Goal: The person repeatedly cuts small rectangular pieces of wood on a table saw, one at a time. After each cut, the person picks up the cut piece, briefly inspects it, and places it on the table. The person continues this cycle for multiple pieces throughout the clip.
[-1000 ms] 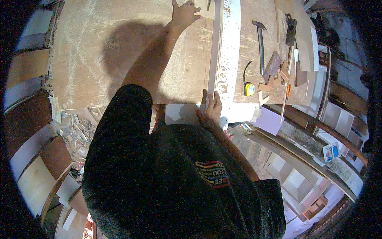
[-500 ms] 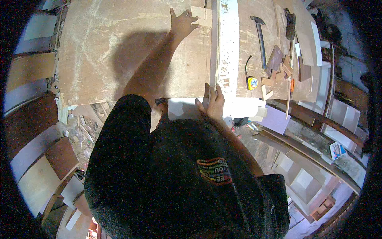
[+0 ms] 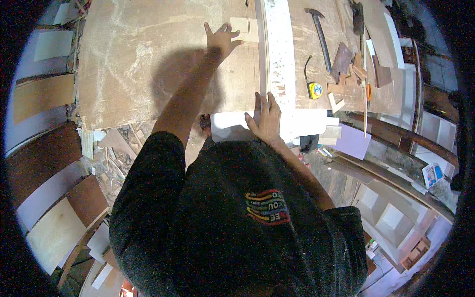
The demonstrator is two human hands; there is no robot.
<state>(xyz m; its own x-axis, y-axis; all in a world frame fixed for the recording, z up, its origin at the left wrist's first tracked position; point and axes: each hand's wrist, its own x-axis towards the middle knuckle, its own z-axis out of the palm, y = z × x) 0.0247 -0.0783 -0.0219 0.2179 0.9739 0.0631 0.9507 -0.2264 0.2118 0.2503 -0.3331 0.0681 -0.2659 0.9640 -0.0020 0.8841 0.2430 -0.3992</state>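
My left hand (image 3: pixel 222 40) is spread open on the plywood worktop (image 3: pixel 128 59), its fingertips at the left edge of a small pale wood piece (image 3: pixel 251 36). That piece lies close to a long dark strip (image 3: pixel 263 59), which runs front to back beside a white board (image 3: pixel 280 49) with brown specks. Nearer me, my right hand (image 3: pixel 267 123) rests with fingers stretched out over the near end of the strip and the white board. Below it, a white panel (image 3: pixel 307 121) shows along the worktop's front edge, partly hidden by my body.
Right of the board lie a hammer (image 3: pixel 320 42), a yellow tape measure (image 3: pixel 314 90), wood offcuts (image 3: pixel 342 62) and an orange-handled tool (image 3: pixel 368 94). Scraps (image 3: pixel 116 153) litter the floor at left. Panels (image 3: pixel 44 94) stand along the left side.
The whole view has shifted slightly, with the worktop a little higher in the picture. Both hands keep nearly the same places on the wood, and the shadow beside my left arm has moved right.
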